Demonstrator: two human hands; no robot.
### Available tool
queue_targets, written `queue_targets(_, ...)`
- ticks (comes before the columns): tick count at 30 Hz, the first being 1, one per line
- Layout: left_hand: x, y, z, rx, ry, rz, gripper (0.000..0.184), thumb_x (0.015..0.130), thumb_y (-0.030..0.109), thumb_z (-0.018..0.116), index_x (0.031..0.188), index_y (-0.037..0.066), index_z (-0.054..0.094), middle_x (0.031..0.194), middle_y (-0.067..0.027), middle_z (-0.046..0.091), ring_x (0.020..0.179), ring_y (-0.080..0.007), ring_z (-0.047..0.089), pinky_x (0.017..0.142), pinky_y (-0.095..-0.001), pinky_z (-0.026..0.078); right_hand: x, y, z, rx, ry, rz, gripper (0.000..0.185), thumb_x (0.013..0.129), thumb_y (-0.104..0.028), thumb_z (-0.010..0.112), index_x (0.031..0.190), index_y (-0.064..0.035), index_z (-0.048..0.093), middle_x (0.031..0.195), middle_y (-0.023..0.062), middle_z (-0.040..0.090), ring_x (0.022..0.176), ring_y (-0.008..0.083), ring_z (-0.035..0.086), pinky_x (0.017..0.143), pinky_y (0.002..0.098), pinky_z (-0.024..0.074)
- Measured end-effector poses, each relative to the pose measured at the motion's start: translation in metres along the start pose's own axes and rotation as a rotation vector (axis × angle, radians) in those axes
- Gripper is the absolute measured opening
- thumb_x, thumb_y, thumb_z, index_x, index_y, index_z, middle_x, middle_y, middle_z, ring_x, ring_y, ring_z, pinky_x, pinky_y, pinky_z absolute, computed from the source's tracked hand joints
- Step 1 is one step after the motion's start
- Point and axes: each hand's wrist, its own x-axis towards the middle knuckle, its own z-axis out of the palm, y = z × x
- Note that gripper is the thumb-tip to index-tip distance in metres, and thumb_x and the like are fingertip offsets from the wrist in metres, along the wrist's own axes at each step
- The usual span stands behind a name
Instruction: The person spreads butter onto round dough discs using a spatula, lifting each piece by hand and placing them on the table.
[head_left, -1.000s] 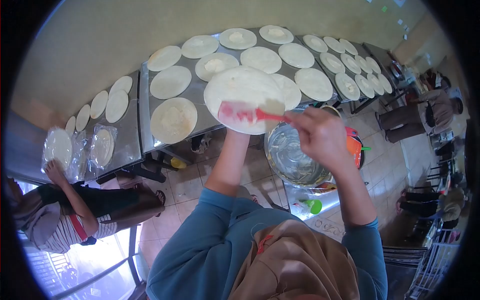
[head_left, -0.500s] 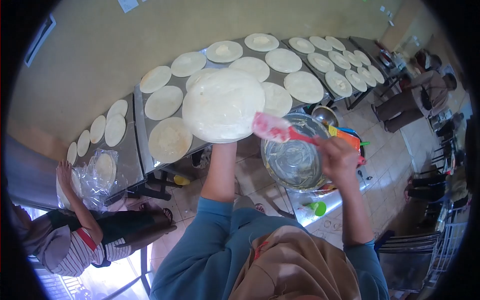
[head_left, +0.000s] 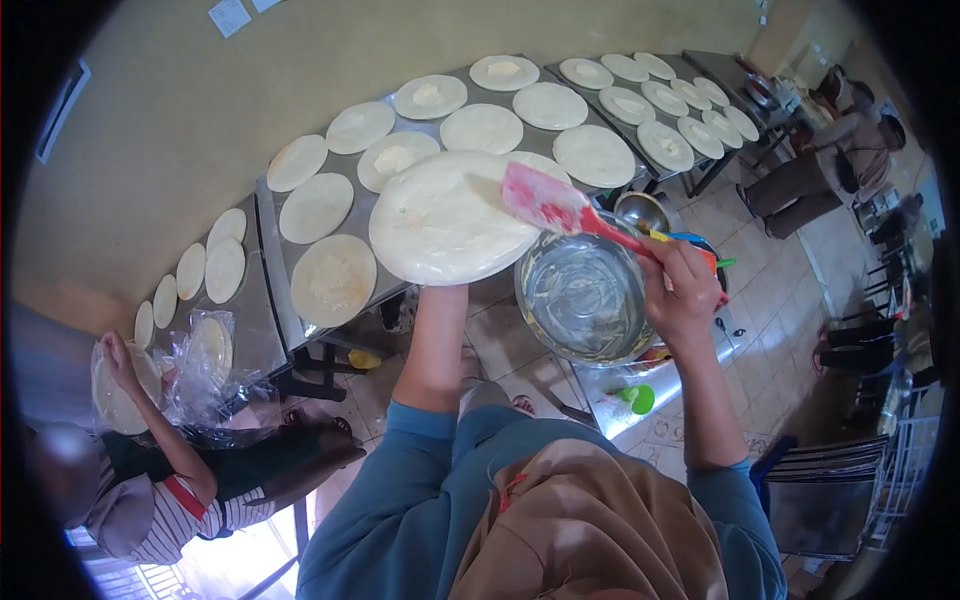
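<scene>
A round disc coated in pale cream [head_left: 440, 220] is held up from below by my left hand, whose fingers are hidden under it; only the wrist and forearm show. My right hand [head_left: 682, 295] is closed round the handle of a red spatula [head_left: 550, 200], its blade over the disc's right edge. Below the spatula stands a large metal bowl [head_left: 583, 300] with cream smeared on its inside. Behind the disc, several similar round pale discs [head_left: 480, 130] lie on a metal table [head_left: 268, 225], some with a dab of cream in the middle.
At the left, a person in a striped top [head_left: 170, 500] handles a disc beside plastic bags [head_left: 200, 385]. A smaller metal bowl [head_left: 645, 212] and a green cup [head_left: 640, 399] are near the large bowl. Another person [head_left: 835, 165] stands at the far right; stacked chairs [head_left: 820, 490] are lower right.
The spatula has moved off the disc to the right, then back over its right edge. The disc has shifted left and tilted. The person at the left has lifted a hand from the disc there.
</scene>
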Motion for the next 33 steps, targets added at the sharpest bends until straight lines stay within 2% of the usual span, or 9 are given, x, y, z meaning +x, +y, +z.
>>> queue_targets(8, -0.011, -0.012, -0.007, -0.049, -0.017, -0.061, 0.069, 0.087, 0.057, 0.039, 0.137, 0.01, 0.031, 0.14, -0.0147, 0.036, 0.126, -0.0311, 0.038, 0.104, -0.0486, 0.033, -0.026, 0.006, 0.041, -0.056, 0.105, -0.189, 0.014, 0.07, 0.003, 0.068, 0.079, -0.0029, 0.061, 0.08, 0.0099, 0.059, 0.061, 0.0232, 0.057, 0.051, 0.0306, 0.0451)
queue_targets(10, -0.018, -0.009, -0.011, -0.062, -0.012, -0.071, 0.069, 0.087, 0.057, 0.039, 0.137, 0.01, 0.031, 0.14, -0.0147, 0.036, 0.126, -0.0311, 0.038, 0.103, -0.0486, 0.033, -0.043, 0.003, 0.044, 0.014, 0.063, -0.173, 0.027, 0.061, 0.005, 0.064, 0.086, -0.0045, 0.063, 0.083, 0.0087, 0.058, 0.065, 0.0225, 0.057, 0.054, 0.0313, 0.0453)
queue_targets(13, -0.016, -0.007, -0.017, -0.079, -0.014, -0.081, 0.069, 0.087, 0.057, 0.039, 0.137, 0.01, 0.031, 0.14, -0.0147, 0.036, 0.126, -0.031, 0.038, 0.103, -0.0486, 0.034, -0.057, 0.006, 0.035, -0.003, 0.079, -0.185, 0.018, 0.068, 0.005, 0.069, 0.08, -0.0029, 0.058, 0.081, 0.0097, 0.059, 0.061, 0.0209, 0.055, 0.05, 0.0296, 0.0434)
queue_targets(20, -0.011, 0.009, -0.03, -0.125, -0.023, -0.112, 0.069, 0.087, 0.057, 0.039, 0.137, 0.01, 0.032, 0.139, -0.0147, 0.036, 0.126, -0.031, 0.039, 0.103, -0.0485, 0.034, -0.076, 0.025, 0.001, -0.084, 0.055, -0.189, 0.024, 0.063, 0.006, 0.067, 0.083, -0.0048, 0.061, 0.083, 0.009, 0.058, 0.064, 0.0205, 0.056, 0.053, 0.0296, 0.0441)
queue_targets(23, -0.018, 0.015, -0.036, -0.141, -0.027, -0.126, 0.069, 0.087, 0.057, 0.039, 0.137, 0.01, 0.032, 0.139, -0.0147, 0.036, 0.125, -0.031, 0.039, 0.103, -0.0485, 0.035, -0.075, 0.034, -0.013, -0.099, 0.035, -0.158, 0.02, 0.067, 0.005, 0.067, 0.084, -0.0044, 0.062, 0.083, 0.0097, 0.059, 0.063, 0.0217, 0.056, 0.053, 0.03, 0.0445)
queue_targets(25, -0.017, 0.013, -0.039, -0.159, -0.024, -0.139, 0.069, 0.087, 0.057, 0.039, 0.137, 0.01, 0.032, 0.139, -0.0147, 0.036, 0.125, -0.0309, 0.039, 0.102, -0.0485, 0.035, -0.061, 0.035, -0.021, 0.102, 0.079, 0.103, 0.017, 0.072, 0.003, 0.066, 0.087, -0.0044, 0.063, 0.081, 0.0103, 0.059, 0.062, 0.0229, 0.056, 0.054, 0.0312, 0.0451)
queue_targets(27, -0.023, 0.004, -0.039, -0.176, -0.023, -0.156, 0.069, 0.087, 0.057, 0.039, 0.137, 0.01, 0.032, 0.139, -0.0147, 0.036, 0.125, -0.0309, 0.039, 0.102, -0.0484, 0.035, -0.033, 0.023, -0.017, 0.144, 0.05, 0.183, 0.014, 0.076, 0.0, 0.065, 0.089, -0.0045, 0.064, 0.077, 0.01, 0.058, 0.061, 0.0235, 0.056, 0.054, 0.031, 0.0457)
queue_targets(30, -0.028, -0.007, -0.039, -0.201, -0.026, -0.177, 0.069, 0.087, 0.057, 0.039, 0.137, 0.01, 0.032, 0.139, -0.0147, 0.036, 0.125, -0.0309, 0.039, 0.102, -0.0484, 0.035, -0.011, 0.016, 0.002, 0.129, 0.011, 0.148, 0.017, 0.075, 0.0, 0.063, 0.091, -0.006, 0.065, 0.073, 0.009, 0.057, 0.061, 0.0223, 0.057, 0.053, 0.0311, 0.0462)
queue_targets(33, -0.029, -0.013, -0.042, -0.213, -0.023, -0.176, 0.069, 0.087, 0.057, 0.039, 0.137, 0.01, 0.032, 0.139, -0.0147, 0.036, 0.125, -0.0309, 0.04, 0.102, -0.0484, 0.036, -0.019, 0.009, 0.015, 0.029, -0.133, -0.036, 0.027, 0.07, 0.006, 0.059, 0.092, -0.0055, 0.067, 0.076, 0.0083, 0.06, 0.065, 0.0224, 0.06, 0.056, 0.0307, 0.0481)
